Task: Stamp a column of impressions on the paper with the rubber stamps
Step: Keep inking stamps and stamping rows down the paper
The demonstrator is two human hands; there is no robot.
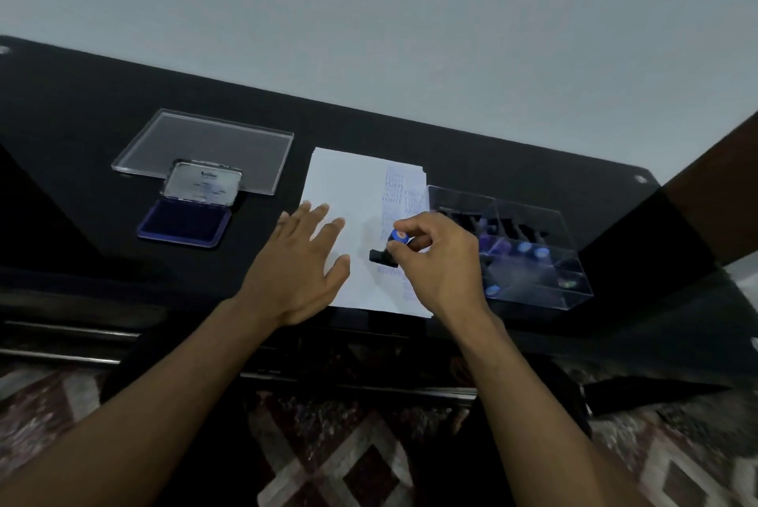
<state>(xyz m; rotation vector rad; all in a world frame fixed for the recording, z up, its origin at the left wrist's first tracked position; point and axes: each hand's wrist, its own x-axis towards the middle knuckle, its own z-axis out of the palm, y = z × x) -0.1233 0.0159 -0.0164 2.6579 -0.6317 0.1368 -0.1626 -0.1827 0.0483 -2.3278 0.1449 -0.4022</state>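
Head cam: a person is sitting at a black table point(471, 162), both bare forearms reaching fwd over a sheet of white paper point(348, 178). The left hand point(301, 264) is lying flat w/ fingers straight and spread, palm pressing down on the paper's left half and near edge, gripping nothing. The right hand point(437, 260) is curling thumb and fingertips round a small rubber stamp point(389, 250), blue cap at the top, black base at the bottom; the base is sitting at or right on the paper, contact too blurred to confirm. The stamp is positioned over the paper's right side, in line w/ a faint column of bluish impressions point(400, 194) running down the sheet above it, more marks showing just below the base. Right of the paper, touching or just beside its edge, a clear plastic case point(570, 260) is holding more stamps in compartments, several blue caps point(525, 247) showing. Left of the paper, well apart, a blue ink pad point(184, 223) is lying open, its metal lid point(203, 184) tipped back against a clear plastic lid point(213, 141) lying flat on the table. Patterned rug point(328, 465) is showing below the table edge.
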